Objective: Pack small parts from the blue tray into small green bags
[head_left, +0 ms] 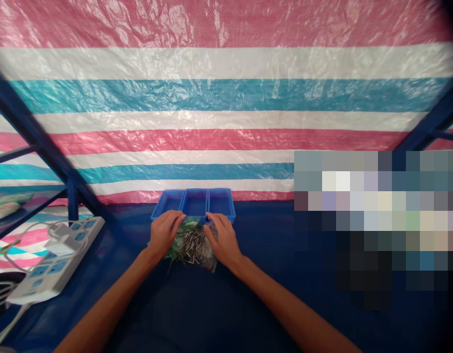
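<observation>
A clear and green plastic bag (178, 243) lies on the dark blue tabletop, with many thin metal pieces, like screws or pins (192, 245), bunched in its middle. At the bag's upper left edge, my left hand (164, 233) is closed, its fingers together on the plastic. My right hand (223, 240) is at the upper right edge, fingers bent and closed on the plastic; a small dark spot shows by its index fingertip, too small to name. Just beyond both hands is a blue tray with three compartments (195, 201), its front edge partly hidden by my fingers.
A white power strip (61, 260) with plugs and cables lies on the left. Dark blue frame bars (38, 127) slope at both sides. A striped plastic sheet (226, 98) hangs behind the table (263, 245). The area at the right is blurred into blocks.
</observation>
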`<state>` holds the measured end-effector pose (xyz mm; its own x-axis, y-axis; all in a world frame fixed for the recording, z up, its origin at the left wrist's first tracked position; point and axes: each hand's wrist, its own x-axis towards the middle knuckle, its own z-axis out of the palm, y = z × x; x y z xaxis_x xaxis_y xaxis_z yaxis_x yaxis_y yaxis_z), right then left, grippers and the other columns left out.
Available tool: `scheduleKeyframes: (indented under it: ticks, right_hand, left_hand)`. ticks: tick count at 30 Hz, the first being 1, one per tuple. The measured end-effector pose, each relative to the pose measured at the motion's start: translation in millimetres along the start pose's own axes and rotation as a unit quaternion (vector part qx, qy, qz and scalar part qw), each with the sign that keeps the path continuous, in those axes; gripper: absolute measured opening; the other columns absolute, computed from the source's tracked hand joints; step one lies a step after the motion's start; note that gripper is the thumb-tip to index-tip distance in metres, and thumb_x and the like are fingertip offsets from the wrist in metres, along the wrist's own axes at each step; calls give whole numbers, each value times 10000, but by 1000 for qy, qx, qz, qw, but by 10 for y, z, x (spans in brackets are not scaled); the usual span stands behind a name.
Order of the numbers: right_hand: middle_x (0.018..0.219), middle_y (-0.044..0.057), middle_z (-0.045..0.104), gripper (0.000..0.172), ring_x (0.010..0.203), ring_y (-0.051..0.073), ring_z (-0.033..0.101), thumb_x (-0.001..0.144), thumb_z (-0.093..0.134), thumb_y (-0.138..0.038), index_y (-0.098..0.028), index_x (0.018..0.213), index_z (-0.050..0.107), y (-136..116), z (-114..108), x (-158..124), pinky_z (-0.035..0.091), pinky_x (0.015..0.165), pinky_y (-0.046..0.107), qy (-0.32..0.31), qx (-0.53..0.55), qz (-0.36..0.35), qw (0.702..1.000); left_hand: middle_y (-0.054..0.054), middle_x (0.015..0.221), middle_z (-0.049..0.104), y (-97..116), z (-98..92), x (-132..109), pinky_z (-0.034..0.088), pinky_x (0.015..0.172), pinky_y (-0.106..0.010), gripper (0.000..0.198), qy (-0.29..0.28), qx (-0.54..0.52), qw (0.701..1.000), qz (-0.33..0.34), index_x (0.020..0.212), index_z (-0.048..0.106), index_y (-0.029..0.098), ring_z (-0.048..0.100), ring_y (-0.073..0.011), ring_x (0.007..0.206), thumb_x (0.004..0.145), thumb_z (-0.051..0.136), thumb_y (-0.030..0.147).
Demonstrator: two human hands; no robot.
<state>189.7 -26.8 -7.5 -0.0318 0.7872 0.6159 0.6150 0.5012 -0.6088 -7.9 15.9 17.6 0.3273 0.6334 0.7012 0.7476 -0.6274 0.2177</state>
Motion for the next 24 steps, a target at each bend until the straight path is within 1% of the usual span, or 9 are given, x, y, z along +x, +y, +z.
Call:
scheduleKeyframes:
  ticks: [2,5,8,11,14,16,19,22,24]
  right_hand:
    - [1087,98,593,362,1002,208,529,887,495,-296,-170,1227,516,-3,52,92,404,892,337,-8,37,7,999]
    - [877,52,637,223,826,177,564,893,494,-315,-164,1005,616,13,162,203,429,785,288,-45,78,3,996]
    - [766,22,624,218,697,146,547,904,473,-319,-162,854,617,32,253,229,419,683,246,-50,101,1,994]
    - [726,14,610,231,670,140,537,905,467,-319,-165,802,605,49,281,182,408,650,234,-30,104,11,994]
    - [731,19,617,237,679,142,547,907,460,-307,-167,787,610,70,267,132,413,652,235,-13,107,15,994]
    - [736,23,627,237,680,143,559,907,461,-301,-167,789,618,88,260,114,422,657,240,-1,109,17,994]
    - [768,39,652,233,714,158,586,905,466,-304,-171,835,644,114,268,97,444,693,259,5,101,15,995]
    - [874,58,680,262,817,176,613,925,421,-270,-178,1034,641,130,278,84,461,784,293,6,95,6,995]
    - [922,61,678,339,855,172,617,940,362,-218,-178,1218,552,128,268,88,466,825,302,6,101,1,995]
  left_hand:
    - [-33,801,681,32,-7,54,454,740,-221,235,6,0,999,-36,900,635,164,623,-133,726,911,457,317]
    - [-6,758,673,81,-11,121,438,672,-198,252,-3,-7,996,-90,919,636,171,605,-112,640,914,442,331]
    - [9,707,650,120,-3,146,424,634,-201,258,2,-25,991,-134,902,635,174,578,-106,598,911,441,343]
    - [9,708,638,138,28,114,440,623,-204,249,6,-103,980,-169,916,618,173,585,-114,627,897,458,363]
    - [12,711,631,128,77,43,477,614,-214,274,-19,-212,959,-185,1043,572,178,606,-128,651,854,532,372]
    - [3,732,638,110,111,-12,499,614,-230,318,-27,-249,951,-182,1084,554,174,616,-134,646,831,566,367]
    - [-34,862,660,87,140,-87,524,655,-258,272,5,-241,956,-165,1012,589,171,627,-137,671,822,579,365]
    - [-31,886,655,87,129,-131,527,634,-254,234,36,-219,962,-161,984,591,179,608,-112,608,825,579,350]
    - [-7,791,638,98,112,-135,513,595,-243,251,42,-232,956,-172,1036,553,184,586,-101,554,831,576,327]
